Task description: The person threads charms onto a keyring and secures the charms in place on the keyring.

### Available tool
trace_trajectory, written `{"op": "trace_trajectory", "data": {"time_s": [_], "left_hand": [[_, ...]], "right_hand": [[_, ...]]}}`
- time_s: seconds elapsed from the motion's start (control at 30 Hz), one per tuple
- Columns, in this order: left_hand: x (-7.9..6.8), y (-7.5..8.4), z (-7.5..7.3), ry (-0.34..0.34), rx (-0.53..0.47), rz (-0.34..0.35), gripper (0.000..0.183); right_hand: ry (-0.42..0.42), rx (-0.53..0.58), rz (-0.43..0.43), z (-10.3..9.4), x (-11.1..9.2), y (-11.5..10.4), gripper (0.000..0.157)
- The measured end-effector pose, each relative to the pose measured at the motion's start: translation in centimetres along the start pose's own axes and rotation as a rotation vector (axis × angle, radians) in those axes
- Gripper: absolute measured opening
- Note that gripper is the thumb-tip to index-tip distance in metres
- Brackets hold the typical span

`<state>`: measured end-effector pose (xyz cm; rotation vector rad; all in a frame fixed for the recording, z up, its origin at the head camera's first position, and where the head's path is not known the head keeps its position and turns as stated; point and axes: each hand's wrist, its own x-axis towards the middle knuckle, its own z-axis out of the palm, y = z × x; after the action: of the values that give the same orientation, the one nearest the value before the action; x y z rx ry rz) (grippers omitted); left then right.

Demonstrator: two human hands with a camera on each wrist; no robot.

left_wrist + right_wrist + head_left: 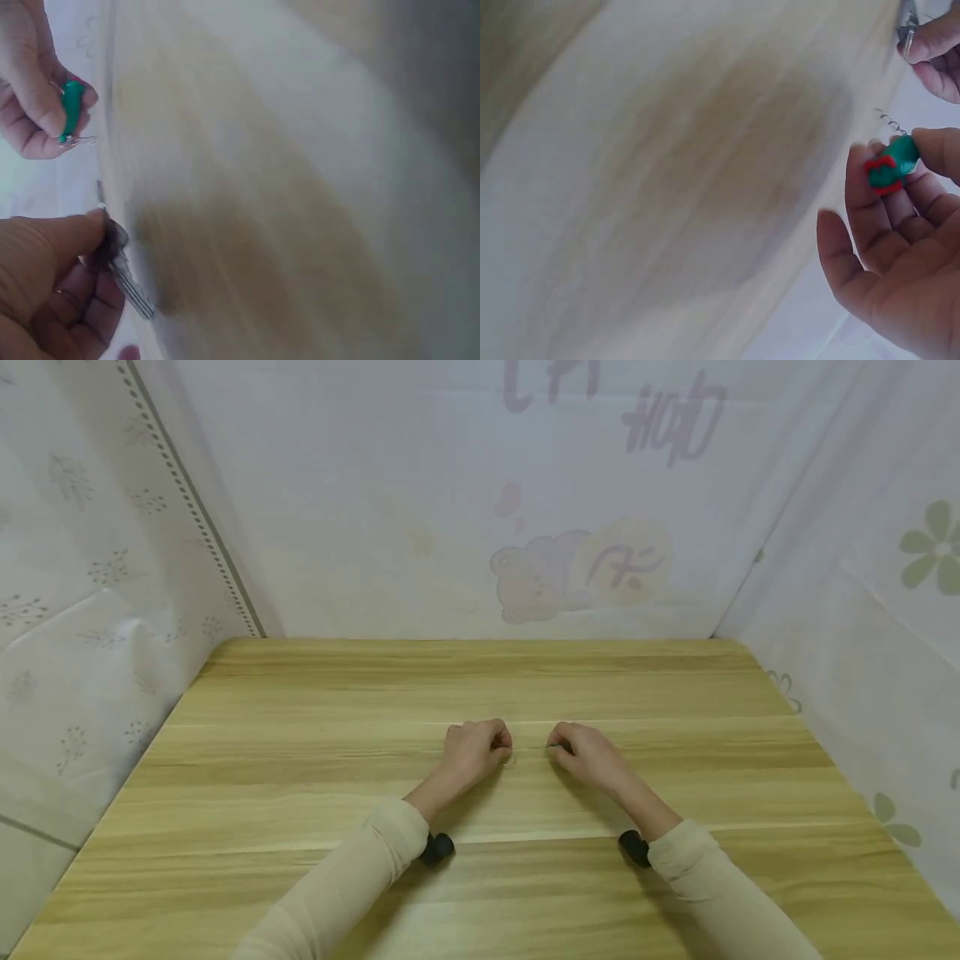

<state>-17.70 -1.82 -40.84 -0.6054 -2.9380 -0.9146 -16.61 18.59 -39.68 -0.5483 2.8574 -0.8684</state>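
Note:
My left hand (474,752) pinches a silver metal key (133,291) between thumb and forefinger, with its blade pointing down past the fingers in the left wrist view. A thin metal ring (510,761) shows by the left fingertips. Across a small gap, my right hand (592,757) holds a small green and red charm (892,163) between thumb and fingers. From the charm's end runs a short thin chain (889,120) toward the left hand. Whether the chain and ring are joined is too small to tell.
Both hands are just above a wood-grain table (337,685). Printed white cloth (360,510) hangs behind it and along both sides. A black wrist camera (437,849) sits at the left cuff, another black camera (634,848) at the right.

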Motion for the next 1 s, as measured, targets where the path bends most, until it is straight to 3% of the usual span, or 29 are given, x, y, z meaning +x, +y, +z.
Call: {"op": "trace_trajectory", "data": {"time_s": [0.23,0.4,0.73,1.0], "left_hand": [[-0.4,0.3,0.2,0.091,-0.100,0.140,0.005],[-0.7,0.9,0.2,0.166,-0.117,0.241,0.007],[-1.5,1.6,0.3,0.273,-0.184,0.348,0.006],[-1.7,1.8,0.3,0.317,-0.182,0.432,0.007]], "right_hand": [[-0.017,0.233,0.011,0.0,-0.1,0.0,0.006],[-0.036,0.343,0.006,-0.3,-0.4,-0.5,0.010],[-0.103,0.520,0.024,-0.7,-0.9,-0.9,0.016],[-0.149,0.576,0.033,-0.8,-1.4,-1.4,0.020]]}}
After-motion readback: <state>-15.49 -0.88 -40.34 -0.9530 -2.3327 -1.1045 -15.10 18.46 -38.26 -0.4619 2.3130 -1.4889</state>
